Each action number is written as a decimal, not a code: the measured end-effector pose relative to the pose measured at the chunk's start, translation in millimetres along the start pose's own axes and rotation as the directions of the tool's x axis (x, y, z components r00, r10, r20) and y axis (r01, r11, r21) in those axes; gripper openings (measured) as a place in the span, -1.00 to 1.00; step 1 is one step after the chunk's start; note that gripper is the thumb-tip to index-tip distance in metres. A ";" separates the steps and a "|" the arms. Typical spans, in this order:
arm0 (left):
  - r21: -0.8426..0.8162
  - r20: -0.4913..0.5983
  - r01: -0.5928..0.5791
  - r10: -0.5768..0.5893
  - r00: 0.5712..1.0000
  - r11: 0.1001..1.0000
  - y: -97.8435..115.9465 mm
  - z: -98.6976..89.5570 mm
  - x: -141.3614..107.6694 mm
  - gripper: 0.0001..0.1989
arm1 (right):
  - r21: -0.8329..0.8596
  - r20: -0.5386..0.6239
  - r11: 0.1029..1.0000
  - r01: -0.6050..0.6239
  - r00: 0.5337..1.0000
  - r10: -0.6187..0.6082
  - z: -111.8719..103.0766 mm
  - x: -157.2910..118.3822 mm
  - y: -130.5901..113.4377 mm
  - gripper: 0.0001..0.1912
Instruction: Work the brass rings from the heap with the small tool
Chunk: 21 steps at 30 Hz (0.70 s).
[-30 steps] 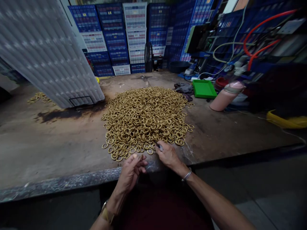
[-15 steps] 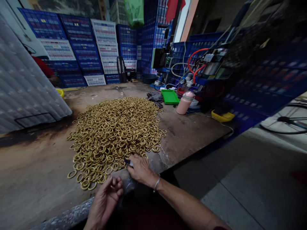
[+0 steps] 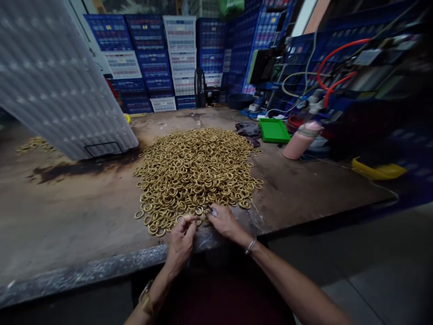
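Several crates (image 3: 179, 20) hold reddish contents (image 3: 122, 70); right fingers (image 3: 218, 213) grip a tool (image 3: 213, 210); left fingers (image 3: 186, 220) unclear.

Can see many gold-coloured rings (image 3: 199, 167), heaped loosely at mixed angles, left of and nearer than the green tray (image 3: 274, 131); perhaps metallic.

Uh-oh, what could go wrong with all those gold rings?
Some gold rings might roll off, because they lie in a loose heap that spreads close to the table's front edge.

The right hand has a small dark-tipped thing, too small to make out. If it's sharp, it might poke the left hand, which is very near.

The pink bottle stands to the right, so a bump could tip it.
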<state>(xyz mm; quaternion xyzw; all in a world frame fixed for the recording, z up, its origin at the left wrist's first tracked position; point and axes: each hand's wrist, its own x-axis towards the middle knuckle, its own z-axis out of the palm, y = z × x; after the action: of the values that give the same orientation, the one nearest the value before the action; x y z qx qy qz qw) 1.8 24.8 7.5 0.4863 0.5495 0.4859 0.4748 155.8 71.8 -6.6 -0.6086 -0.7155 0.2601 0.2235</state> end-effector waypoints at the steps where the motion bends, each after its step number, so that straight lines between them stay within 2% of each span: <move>1: 0.034 -0.012 -0.047 0.047 0.999 0.998 0.1 0.7 2.6 -0.80 | 0.046 0.005 0.999 0.008 1.000 -0.008 -0.3 1.6 1.3 -0.88; 6: 0.038 0.018 -0.063 0.062 0.998 0.997 0.0 5.3 12.5 -0.81 | 0.198 0.012 0.978 0.070 0.997 -0.074 -0.4 1.7 2.8 -0.82; 12: -0.012 -0.037 -0.032 0.032 0.999 0.999 0.2 11.1 16.0 -0.84 | 0.296 -0.053 0.951 0.095 0.995 -0.083 -1.5 3.2 -0.8 -0.83; 15: -0.075 -0.053 -0.017 0.013 0.999 0.997 2.3 12.5 16.4 -0.85 | 0.466 -0.011 0.884 0.047 0.999 -0.048 -4.1 2.7 -6.4 -0.85; 21: -0.137 0.012 -0.004 0.005 1.000 0.991 1.5 16.1 14.2 -0.84 | 0.718 0.145 0.679 -0.153 0.987 0.069 -2.1 -4.4 -16.2 -0.75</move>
<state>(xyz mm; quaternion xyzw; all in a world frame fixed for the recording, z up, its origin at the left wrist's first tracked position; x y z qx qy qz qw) 16.9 40.2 7.0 0.4569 0.5109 0.5205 0.5092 145.6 65.6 5.5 -0.4978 -0.5267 0.5670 0.3915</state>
